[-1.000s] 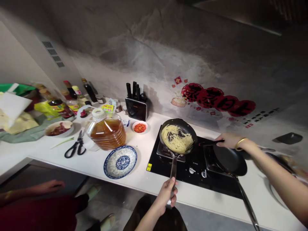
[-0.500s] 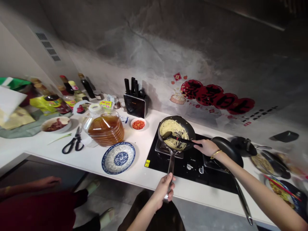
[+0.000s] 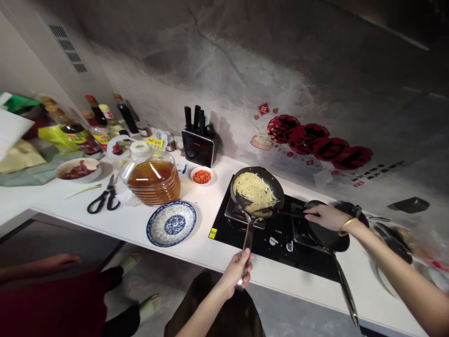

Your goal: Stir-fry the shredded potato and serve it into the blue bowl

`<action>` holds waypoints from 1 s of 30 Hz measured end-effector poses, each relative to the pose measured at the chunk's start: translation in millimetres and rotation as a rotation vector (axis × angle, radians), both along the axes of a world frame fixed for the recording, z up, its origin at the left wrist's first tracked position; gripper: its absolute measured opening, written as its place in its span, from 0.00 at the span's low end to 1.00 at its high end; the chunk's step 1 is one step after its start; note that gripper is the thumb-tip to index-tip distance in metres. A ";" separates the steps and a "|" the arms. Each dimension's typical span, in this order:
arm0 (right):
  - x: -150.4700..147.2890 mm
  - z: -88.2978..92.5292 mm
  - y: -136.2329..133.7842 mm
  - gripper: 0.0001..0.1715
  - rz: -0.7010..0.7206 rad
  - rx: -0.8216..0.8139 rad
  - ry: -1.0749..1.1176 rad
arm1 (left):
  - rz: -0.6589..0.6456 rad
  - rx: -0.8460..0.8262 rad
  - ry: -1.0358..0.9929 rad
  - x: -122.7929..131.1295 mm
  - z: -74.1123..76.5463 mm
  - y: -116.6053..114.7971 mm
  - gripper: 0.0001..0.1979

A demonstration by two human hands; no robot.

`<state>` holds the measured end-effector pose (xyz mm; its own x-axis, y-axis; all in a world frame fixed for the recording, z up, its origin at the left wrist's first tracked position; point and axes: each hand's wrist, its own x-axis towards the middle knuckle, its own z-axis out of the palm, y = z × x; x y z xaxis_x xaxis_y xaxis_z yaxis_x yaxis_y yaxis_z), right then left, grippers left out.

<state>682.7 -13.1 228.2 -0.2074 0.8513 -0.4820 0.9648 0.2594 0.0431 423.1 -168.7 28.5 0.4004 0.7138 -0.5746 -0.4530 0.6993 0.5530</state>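
Note:
A dark frying pan (image 3: 275, 180) sits on the left burner of the black gas stove (image 3: 259, 241), with pale shredded strips (image 3: 253, 189), perhaps potato, heaped inside. My left hand (image 3: 238, 270) is wrapped round the pan's metal handle (image 3: 248, 238) near its end. In my right hand (image 3: 326, 216), above the right side of the stove, is the black handle of a spatula (image 3: 289, 213). The spatula's head is low in the pan, mostly hidden at the near edge of the strips. A second dark pan (image 3: 328, 236) stands on the right burner, partly behind my right hand.
Left of the stove are a blue-and-white plate (image 3: 171, 223), a small bowl of chopped red chili (image 3: 202, 176), a large oil jug (image 3: 150, 180), scissors (image 3: 104, 195) and a knife block (image 3: 199, 146). Another person's hand (image 3: 65, 261) shows at lower left.
My right hand has moved right with the spatula, whose head shifted from the pan's left side to its lower right. The strips are gathered more together. My left hand keeps its grip.

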 end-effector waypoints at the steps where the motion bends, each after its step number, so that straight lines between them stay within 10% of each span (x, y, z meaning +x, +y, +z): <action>1: -5.8 -9.6 -0.8 0.24 -0.011 0.057 0.025 | -0.001 -0.002 0.001 -0.1 0.0 -0.1 0.27; 10: -58.4 -74.3 39.4 0.27 -0.189 0.302 0.026 | 0.000 -0.009 0.009 0.3 -2.3 -0.8 0.27; 21: -7.9 -10.6 12.3 0.25 0.052 0.080 -0.018 | -0.001 0.014 -0.014 -0.3 -0.5 -1.1 0.27; 30: -68.1 -52.8 45.8 0.27 -0.057 0.234 -0.182 | 0.002 0.020 0.013 1.1 -5.6 -1.4 0.27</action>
